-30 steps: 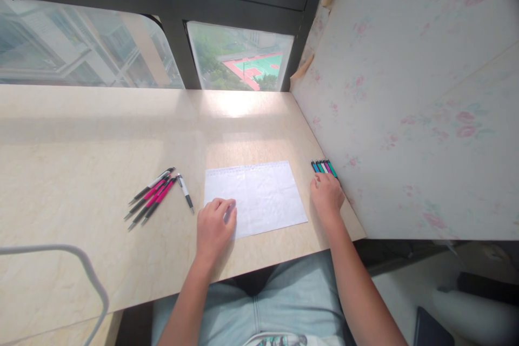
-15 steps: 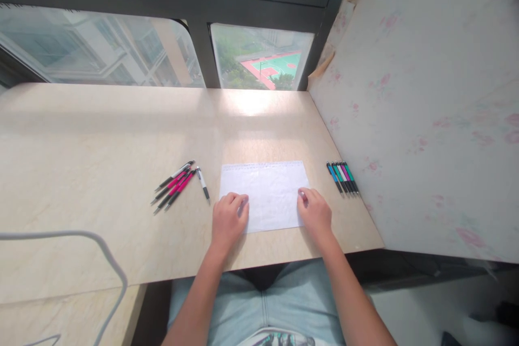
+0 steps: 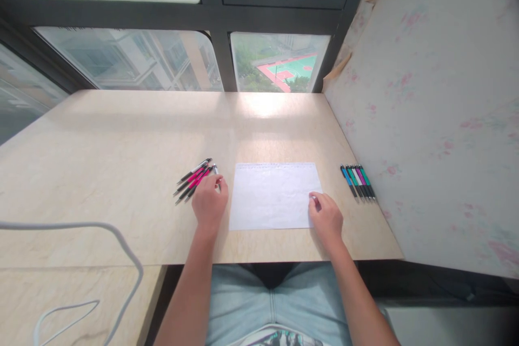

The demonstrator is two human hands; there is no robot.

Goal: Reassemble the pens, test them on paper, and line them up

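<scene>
Left hand (image 3: 210, 200) is at 9 o'clock of the white paper (image 3: 273, 194), fingers over a white-and-black pen (image 3: 215, 169) beside pink pens (image 3: 198, 179); grip cannot be told. Right hand (image 3: 326, 216) sits at the paper's 4 o'clock edge, fingers narrowly parted; coloured pens (image 3: 358, 181) lie at 3 o'clock.

On the table (image 3: 279, 143) there is a paper (image 3: 275, 194). At its left lies a group of pens (image 3: 196, 177); between them is a single pen (image 3: 215, 169), partly hidden behind the left hand (image 3: 211, 200). The right hand (image 3: 326, 217) is at the right edge of the paper. Farther right, a row of pens (image 3: 357, 181) lies near the wall (image 3: 430, 119). Behind the table is the window (image 3: 279, 62); a cable (image 3: 115, 232) is at the near left.
</scene>
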